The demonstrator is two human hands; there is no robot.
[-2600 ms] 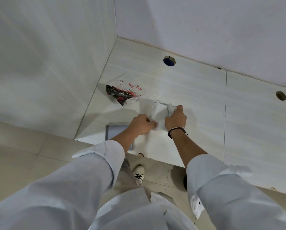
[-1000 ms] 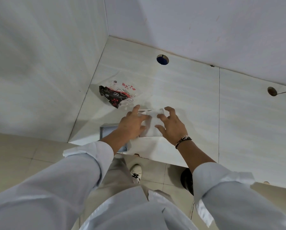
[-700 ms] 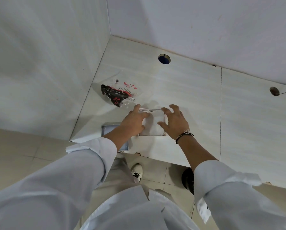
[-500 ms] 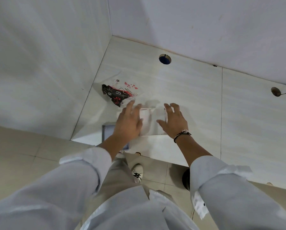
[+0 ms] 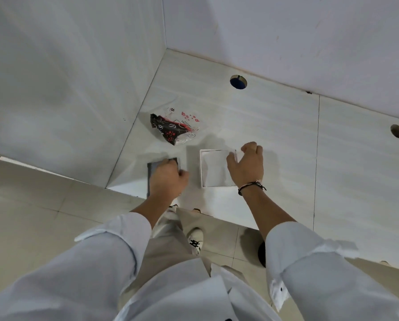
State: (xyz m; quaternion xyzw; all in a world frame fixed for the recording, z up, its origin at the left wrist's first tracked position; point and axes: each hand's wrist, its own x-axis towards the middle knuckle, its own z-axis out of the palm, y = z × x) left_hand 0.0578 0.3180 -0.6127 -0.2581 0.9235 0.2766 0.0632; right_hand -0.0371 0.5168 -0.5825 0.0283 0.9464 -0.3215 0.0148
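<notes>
A small open white box (image 5: 213, 169) sits on the pale counter (image 5: 275, 140) near its front edge. My right hand (image 5: 247, 166) holds the box's right wall, thumb on the inner side and curled fingers outside. Left of the box lies a flat grey rectangular piece (image 5: 152, 169), right at the counter's front edge. My left hand (image 5: 167, 180) lies over it with its fingers curled round the piece's right side; the hand is blurred and hides most of the piece.
A crumpled black, red and clear plastic wrapper (image 5: 174, 127) lies behind the grey piece. The counter has a round hole (image 5: 238, 82) at the back and another hole (image 5: 397, 130) at far right. Walls close the left and back.
My left hand has left the white box and moved left onto the grey piece. The box now stands open and in plain view, with my right hand at its right wall.
</notes>
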